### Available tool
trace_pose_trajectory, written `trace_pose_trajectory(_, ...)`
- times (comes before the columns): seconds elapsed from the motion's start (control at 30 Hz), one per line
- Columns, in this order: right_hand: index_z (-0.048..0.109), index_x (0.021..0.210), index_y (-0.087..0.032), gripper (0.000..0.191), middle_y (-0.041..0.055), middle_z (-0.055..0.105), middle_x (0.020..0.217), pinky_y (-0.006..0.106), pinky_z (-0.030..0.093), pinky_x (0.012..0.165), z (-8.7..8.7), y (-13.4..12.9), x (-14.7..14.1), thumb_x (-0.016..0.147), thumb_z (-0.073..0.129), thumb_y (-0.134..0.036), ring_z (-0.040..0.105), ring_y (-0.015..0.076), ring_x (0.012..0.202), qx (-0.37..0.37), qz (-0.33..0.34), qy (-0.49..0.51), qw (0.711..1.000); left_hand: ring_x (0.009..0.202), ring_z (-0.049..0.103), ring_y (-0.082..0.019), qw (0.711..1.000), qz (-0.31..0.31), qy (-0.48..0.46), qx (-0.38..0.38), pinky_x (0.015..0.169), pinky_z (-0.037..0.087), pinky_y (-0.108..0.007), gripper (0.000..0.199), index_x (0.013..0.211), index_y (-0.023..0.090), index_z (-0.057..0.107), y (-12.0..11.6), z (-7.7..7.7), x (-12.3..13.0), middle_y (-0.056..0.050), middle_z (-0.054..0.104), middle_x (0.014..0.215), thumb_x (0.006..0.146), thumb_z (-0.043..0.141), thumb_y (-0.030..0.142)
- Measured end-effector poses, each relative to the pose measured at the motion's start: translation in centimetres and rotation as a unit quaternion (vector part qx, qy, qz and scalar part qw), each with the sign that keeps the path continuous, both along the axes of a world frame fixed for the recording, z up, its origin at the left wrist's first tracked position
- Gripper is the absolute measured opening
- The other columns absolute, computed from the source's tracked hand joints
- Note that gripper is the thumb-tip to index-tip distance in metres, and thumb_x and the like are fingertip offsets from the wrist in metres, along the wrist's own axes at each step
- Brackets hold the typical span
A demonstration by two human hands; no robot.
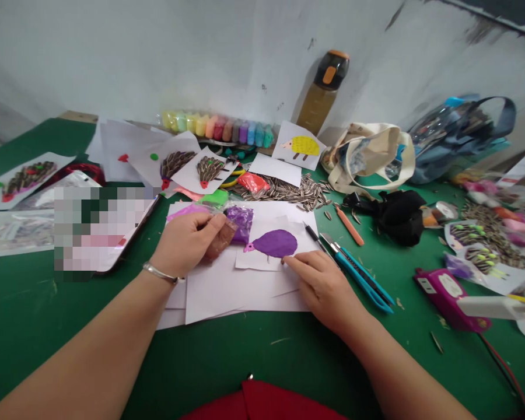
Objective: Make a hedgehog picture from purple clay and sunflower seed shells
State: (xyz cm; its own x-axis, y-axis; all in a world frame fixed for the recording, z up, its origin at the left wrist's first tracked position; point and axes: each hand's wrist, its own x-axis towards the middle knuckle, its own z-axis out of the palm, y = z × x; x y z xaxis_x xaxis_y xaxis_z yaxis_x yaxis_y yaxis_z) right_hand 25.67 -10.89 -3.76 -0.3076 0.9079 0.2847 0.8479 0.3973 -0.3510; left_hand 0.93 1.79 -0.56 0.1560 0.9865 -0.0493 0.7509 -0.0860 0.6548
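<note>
My left hand (186,242) is closed on a clear packet of brown clay (221,240), left of a white card (254,261). A flat purple clay body with a small pink snout, shaped like a hedgehog (275,243), lies on the card. At its lower edge, my right hand (321,280) has its index fingertip at a tiny bit of brown clay (283,262); its other fingers are curled and the thumb is hidden. A packet of purple clay (240,223) lies behind the card, and white sheets (240,297) are under it.
Right of the card lie a black pen (312,234), a blue cutter (363,277) and an orange tool (349,224). Sunflower seeds (304,191) lie behind. A bottle (324,93), clay tubs (219,128) and a yellow hedgehog card (300,146) stand by the wall. A phone (114,233) lies left.
</note>
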Motion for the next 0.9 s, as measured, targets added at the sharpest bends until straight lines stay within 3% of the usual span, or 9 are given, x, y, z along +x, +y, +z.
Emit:
trace_pose_trajectory(0.23,0.064,0.116,-0.017,0.038,0.0120,0.064,0.099,0.040,0.045,0.082,0.1,0.1,-1.1,0.087,0.043,-0.004,0.052,0.0239,0.092,0.023,-0.013,-0.099,0.995,0.068,0.062,-0.021,1.000,0.000,0.010,0.006,0.057,0.042,-0.030,0.043,0.071,0.022,0.070,0.0,0.0,0.1,-0.002,0.070,0.070,0.084,0.047,0.056)
trace_pose_trajectory(0.4,0.066,0.111,-0.019,0.038,0.0109,0.064,0.099,0.039,0.046,0.080,0.0,0.3,-1.1,0.083,0.047,-0.003,0.053,0.0240,0.091,0.017,-0.032,-0.075,0.997,0.070,0.063,-0.021,1.000,0.003,-0.007,-0.001,0.058,0.044,-0.029,0.042,0.073,0.023,0.071,0.0,0.0,0.0,-0.003,0.071,0.070,0.083,0.048,0.056)
trace_pose_trajectory(0.63,0.061,0.120,-0.020,0.048,0.0095,0.064,0.106,0.039,0.049,0.086,-0.4,0.2,0.1,0.080,0.043,0.000,0.056,0.0224,0.097,-0.020,-0.045,0.075,0.996,0.069,0.062,-0.021,1.000,0.000,0.003,0.006,0.059,0.043,-0.030,0.042,0.071,0.023,0.071,0.1,0.0,0.1,-0.002,0.071,0.069,0.084,0.047,0.056)
trace_pose_trajectory(0.9,0.066,0.112,-0.019,0.038,0.0117,0.063,0.103,0.041,0.048,0.082,-0.4,0.2,-0.4,0.084,0.046,-0.004,0.054,0.0238,0.094,-0.016,-0.026,0.016,0.999,0.069,0.063,-0.021,1.000,0.001,-0.003,0.006,0.060,0.044,-0.030,0.042,0.073,0.023,0.071,0.1,-0.2,0.0,-0.002,0.071,0.070,0.084,0.048,0.056)
